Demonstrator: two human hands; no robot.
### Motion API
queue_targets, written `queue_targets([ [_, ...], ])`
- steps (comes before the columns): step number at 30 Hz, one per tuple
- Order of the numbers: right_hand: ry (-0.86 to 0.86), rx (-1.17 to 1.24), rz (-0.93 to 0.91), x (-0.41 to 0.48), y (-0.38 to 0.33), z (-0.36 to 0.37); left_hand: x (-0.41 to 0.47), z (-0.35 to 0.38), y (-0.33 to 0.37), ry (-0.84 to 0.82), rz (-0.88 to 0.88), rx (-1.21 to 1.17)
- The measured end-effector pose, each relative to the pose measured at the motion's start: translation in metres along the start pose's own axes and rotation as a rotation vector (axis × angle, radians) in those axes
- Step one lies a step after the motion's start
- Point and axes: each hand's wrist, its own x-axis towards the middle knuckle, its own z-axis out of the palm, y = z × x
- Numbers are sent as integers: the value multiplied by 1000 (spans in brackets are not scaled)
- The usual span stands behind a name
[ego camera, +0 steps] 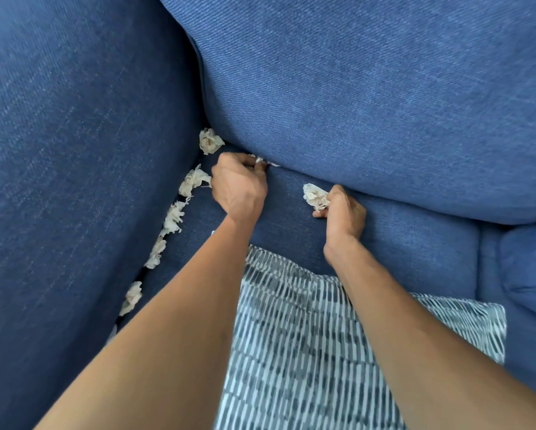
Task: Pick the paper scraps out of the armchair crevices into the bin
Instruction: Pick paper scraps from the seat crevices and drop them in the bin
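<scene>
— Where are the hands?

— Both are at the back of the seat cushion (400,252), right where it meets the back cushion (353,103). The left hand (238,189) has its fingers curled, and they pinch a thin scrap (265,162) that pokes out of that crevice.

— And the other one?

— The right hand (344,212) grips a crumpled scrap (315,196). The fingers are closed round it and the wad sticks out to the left of the fist, just above the seat fabric.

— Is there more paper?

— Plenty. A corner scrap (210,141) is wedged where the armrest (74,166), the back and the seat come together, just up and left of the left hand. From there a row of scraps (174,217) runs toward the camera along the gap between the armrest and the seat cushion, each wad apart from the next. The lowest ones are partly hidden by the left forearm.

— Anything else on the seat?

— A patterned cloth (307,336), pale with dark dashes, lies between the two forearms and covers the front of the cushion
</scene>
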Motion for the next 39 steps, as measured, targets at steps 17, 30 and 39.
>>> queue_targets([
  [17, -255, -74, 36, -12, -23, -23, -39, -51, 3, -147, 88, -28],
  [30, -426, -114, -86, -64, -40, -91, -132, -133, -12, 134, 205, -110],
  [39, -715, -275, -241, -174, -38, -120, -248, -217, -63, 271, 182, 20],
])
